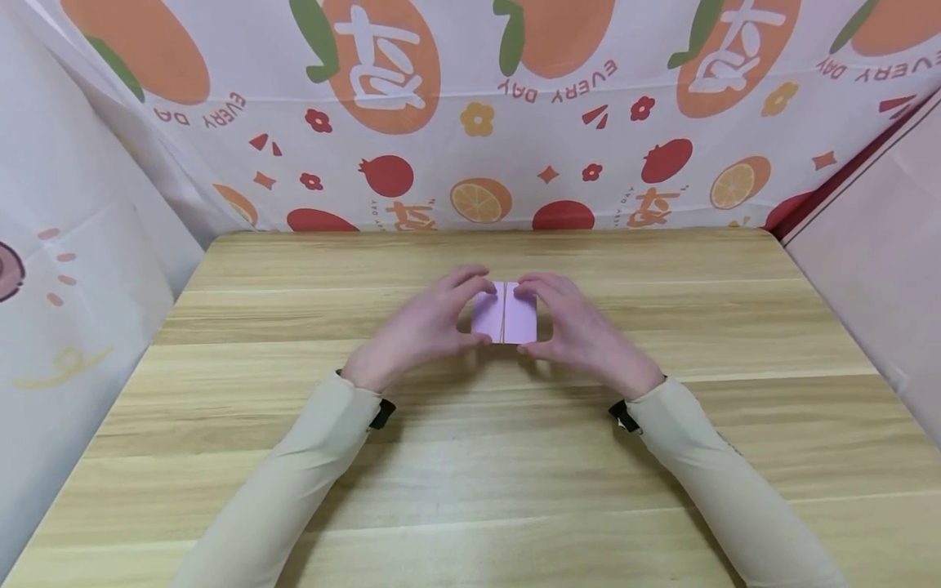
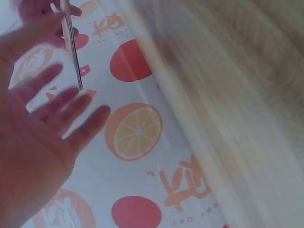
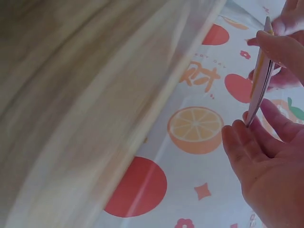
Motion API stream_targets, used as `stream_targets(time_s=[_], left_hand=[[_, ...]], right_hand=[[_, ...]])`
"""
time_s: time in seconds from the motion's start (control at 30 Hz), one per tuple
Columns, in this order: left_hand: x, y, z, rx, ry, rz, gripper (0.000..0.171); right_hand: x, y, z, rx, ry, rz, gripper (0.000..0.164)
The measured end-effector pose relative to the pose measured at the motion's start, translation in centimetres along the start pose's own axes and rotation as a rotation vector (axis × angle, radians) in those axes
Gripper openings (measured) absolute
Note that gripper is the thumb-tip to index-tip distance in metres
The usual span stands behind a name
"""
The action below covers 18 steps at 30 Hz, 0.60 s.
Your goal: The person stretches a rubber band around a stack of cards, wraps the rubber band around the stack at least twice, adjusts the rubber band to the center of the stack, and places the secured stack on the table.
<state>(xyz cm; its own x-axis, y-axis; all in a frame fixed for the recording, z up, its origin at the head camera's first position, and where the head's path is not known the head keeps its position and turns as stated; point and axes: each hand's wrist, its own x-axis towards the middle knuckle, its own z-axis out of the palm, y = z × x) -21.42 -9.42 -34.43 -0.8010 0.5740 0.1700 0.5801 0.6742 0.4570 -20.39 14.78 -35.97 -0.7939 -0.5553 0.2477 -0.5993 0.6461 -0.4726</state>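
Note:
A small pink folded paper [image 1: 521, 317] is held up in front of the person, its two flaps meeting along a slim, slightly slanted gap. The left hand [image 1: 426, 325] pinches its left edge, thumb at the bottom and index finger at the top. On the opposite edge, the right hand [image 1: 584, 331] grips in the same way. Seen edge-on in the left wrist view, the paper [image 2: 74, 57] is thin and layered. In the right wrist view, the paper [image 3: 260, 83] bows slightly between thumb and fingertips.
Beneath the hands spreads a wooden table [image 1: 470, 490] with light grain. A fruit-printed cloth [image 1: 287, 155] hangs behind its far edge, and pale cloth [image 1: 81, 220] lines the left side. Dark straps [image 1: 382, 414] show at both sleeve cuffs.

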Motion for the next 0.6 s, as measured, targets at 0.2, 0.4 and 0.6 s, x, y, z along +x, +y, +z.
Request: stream_targets(time_s=[0.2,0.4,0.6], left_hand=[[-0.1,0.17,-0.34,-0.023,-0.071,0.013,0.051],[-0.12,0.15,-0.51,0.014,-0.022,0.042,0.05],[-0.2,0.23,-0.69,0.012,-0.019,0.043,0.048]], right_hand=[[0.06,0.12,-0.22,0.06,-0.003,0.006,0.065],[0.07,0.06,-0.26,0.081,-0.033,0.036,0.066],[-0.03,0.13,-0.22,0.122,-0.066,0.062,0.069]])
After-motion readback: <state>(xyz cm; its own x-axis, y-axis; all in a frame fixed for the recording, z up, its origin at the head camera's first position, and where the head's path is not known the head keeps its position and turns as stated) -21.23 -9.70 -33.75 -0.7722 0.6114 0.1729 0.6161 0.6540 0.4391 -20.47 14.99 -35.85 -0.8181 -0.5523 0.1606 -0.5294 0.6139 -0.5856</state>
